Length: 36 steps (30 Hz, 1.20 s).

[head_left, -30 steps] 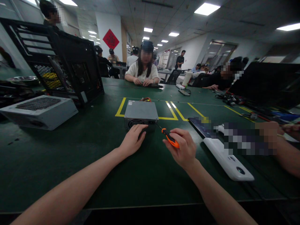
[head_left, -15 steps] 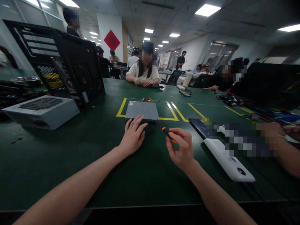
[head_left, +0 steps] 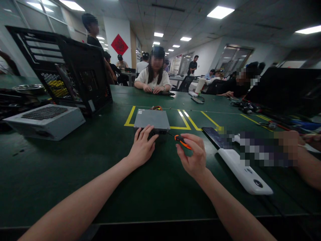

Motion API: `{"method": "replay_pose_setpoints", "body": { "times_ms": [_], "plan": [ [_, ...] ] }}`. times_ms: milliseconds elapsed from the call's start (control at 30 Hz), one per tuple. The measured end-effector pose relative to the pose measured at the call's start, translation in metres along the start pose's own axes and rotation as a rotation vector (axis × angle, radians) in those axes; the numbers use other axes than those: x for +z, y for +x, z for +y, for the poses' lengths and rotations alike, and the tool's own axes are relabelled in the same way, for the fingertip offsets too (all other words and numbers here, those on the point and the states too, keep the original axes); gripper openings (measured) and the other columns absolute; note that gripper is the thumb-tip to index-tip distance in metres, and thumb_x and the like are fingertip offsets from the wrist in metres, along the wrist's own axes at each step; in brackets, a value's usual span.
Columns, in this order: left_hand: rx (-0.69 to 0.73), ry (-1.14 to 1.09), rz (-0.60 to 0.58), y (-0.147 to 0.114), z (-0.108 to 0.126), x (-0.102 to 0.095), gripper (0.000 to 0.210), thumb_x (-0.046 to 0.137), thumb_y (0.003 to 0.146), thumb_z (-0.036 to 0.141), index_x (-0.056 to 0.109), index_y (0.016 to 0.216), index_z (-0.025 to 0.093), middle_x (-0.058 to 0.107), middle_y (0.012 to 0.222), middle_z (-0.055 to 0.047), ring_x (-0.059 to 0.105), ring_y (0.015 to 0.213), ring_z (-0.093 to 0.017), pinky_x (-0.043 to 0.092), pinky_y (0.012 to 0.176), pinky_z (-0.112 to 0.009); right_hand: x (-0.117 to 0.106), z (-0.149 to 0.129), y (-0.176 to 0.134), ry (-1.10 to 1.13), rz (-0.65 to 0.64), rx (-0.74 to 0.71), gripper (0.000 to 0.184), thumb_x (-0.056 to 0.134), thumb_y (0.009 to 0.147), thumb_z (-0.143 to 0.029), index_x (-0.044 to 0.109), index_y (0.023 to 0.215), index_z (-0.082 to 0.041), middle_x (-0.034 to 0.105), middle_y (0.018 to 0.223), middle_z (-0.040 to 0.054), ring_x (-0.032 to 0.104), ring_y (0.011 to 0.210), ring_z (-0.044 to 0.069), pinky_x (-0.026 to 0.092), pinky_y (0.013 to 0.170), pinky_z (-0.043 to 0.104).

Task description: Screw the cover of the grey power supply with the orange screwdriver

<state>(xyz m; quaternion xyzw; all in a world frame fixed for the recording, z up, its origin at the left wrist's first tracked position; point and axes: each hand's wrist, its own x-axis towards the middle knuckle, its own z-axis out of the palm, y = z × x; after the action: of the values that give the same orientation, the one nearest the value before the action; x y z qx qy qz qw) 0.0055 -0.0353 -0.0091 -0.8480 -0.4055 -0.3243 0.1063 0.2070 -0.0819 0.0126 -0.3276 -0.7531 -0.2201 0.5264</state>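
Observation:
A grey metal power supply unit (head_left: 151,119) sits on the green table, its bundle of coloured wires (head_left: 157,107) at the far side. My left hand (head_left: 142,145) rests against its near face, fingers spread over the top edge and front. In my right hand (head_left: 193,154) is a screwdriver (head_left: 182,140) with an orange and black handle, held between thumb and fingers. Its thin shaft points left to the lower right corner of the unit's near face. The exact spot where the tip meets it is too small to make out.
At left stand an open black computer case (head_left: 75,70), a second power supply unit (head_left: 45,120) and a metal bowl (head_left: 28,88). On the right lie a white device (head_left: 244,172) and another person's arm (head_left: 308,164). Yellow tape (head_left: 129,116) marks the table. A person (head_left: 152,75) sits opposite.
The screwdriver handle has turned slightly in my right hand, and the thumb and fingers have shifted on it. My left hand stays on the power supply unit. A person behind the case moved right.

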Motion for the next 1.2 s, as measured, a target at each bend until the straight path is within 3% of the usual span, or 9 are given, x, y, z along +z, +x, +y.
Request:
{"method": "replay_pose_setpoints", "body": {
  "times_ms": [267, 433, 533, 667, 867, 1200],
  "plan": [
    [0.016, 0.064, -0.011, -0.001, 0.006, 0.004, 0.045, 0.052, 0.079, 0.013, 0.052, 0.122, 0.027, 0.024, 0.144, -0.011, 0.016, 0.135, -0.03, 0.016, 0.107, -0.053, 0.002, -0.001, 0.002, -0.009, 0.011, 0.006, 0.049, 0.057, 0.077, -0.008, 0.038, 0.119, -0.025, 0.054, 0.11, 0.0086, 0.056, 0.1, 0.021, 0.052, 0.08, 0.042],
    [0.005, 0.11, -0.017, 0.0, 0.015, 0.008, 0.049, 0.053, 0.079, 0.015, 0.049, 0.125, 0.034, 0.021, 0.147, -0.009, 0.014, 0.134, -0.035, 0.022, 0.102, -0.055, 0.001, 0.0, 0.003, 0.012, 0.009, -0.036, 0.05, 0.056, 0.077, -0.006, 0.039, 0.12, -0.027, 0.055, 0.107, 0.0069, 0.057, 0.098, 0.019, 0.054, 0.077, 0.038],
    [-0.008, 0.115, -0.01, 0.001, 0.018, 0.008, 0.049, 0.053, 0.079, 0.015, 0.049, 0.125, 0.034, 0.023, 0.146, -0.009, 0.016, 0.134, -0.036, 0.024, 0.1, -0.056, 0.0, 0.0, 0.004, 0.026, 0.022, 0.002, 0.053, 0.056, 0.076, -0.006, 0.036, 0.122, -0.023, 0.055, 0.109, 0.0103, 0.056, 0.102, 0.021, 0.053, 0.081, 0.042],
    [-0.003, 0.125, 0.002, 0.002, 0.017, 0.007, 0.05, 0.053, 0.079, 0.015, 0.048, 0.125, 0.034, 0.027, 0.144, -0.01, 0.019, 0.133, -0.035, 0.024, 0.1, -0.054, -0.001, -0.001, 0.004, -0.007, -0.023, -0.054, 0.049, 0.06, 0.075, -0.007, 0.04, 0.116, -0.024, 0.059, 0.101, 0.0072, 0.059, 0.092, 0.02, 0.054, 0.076, 0.039],
    [0.024, 0.145, 0.005, 0.004, 0.013, 0.007, 0.048, 0.053, 0.079, 0.014, 0.05, 0.124, 0.032, 0.031, 0.14, -0.011, 0.023, 0.131, -0.033, 0.022, 0.105, -0.052, -0.002, -0.007, 0.0, 0.01, -0.032, -0.007, 0.042, 0.06, 0.075, -0.009, 0.043, 0.111, -0.023, 0.056, 0.104, 0.0087, 0.058, 0.094, 0.02, 0.054, 0.074, 0.037],
    [0.048, 0.178, -0.001, 0.007, 0.009, 0.008, 0.051, 0.053, 0.079, 0.014, 0.048, 0.126, 0.034, 0.035, 0.136, -0.011, 0.026, 0.127, -0.034, 0.018, 0.104, -0.059, -0.003, -0.011, 0.0, -0.069, -0.02, 0.023, 0.037, 0.059, 0.077, -0.011, 0.042, 0.108, -0.023, 0.054, 0.099, 0.007, 0.057, 0.089, 0.02, 0.054, 0.069, 0.036]
  ]
}}
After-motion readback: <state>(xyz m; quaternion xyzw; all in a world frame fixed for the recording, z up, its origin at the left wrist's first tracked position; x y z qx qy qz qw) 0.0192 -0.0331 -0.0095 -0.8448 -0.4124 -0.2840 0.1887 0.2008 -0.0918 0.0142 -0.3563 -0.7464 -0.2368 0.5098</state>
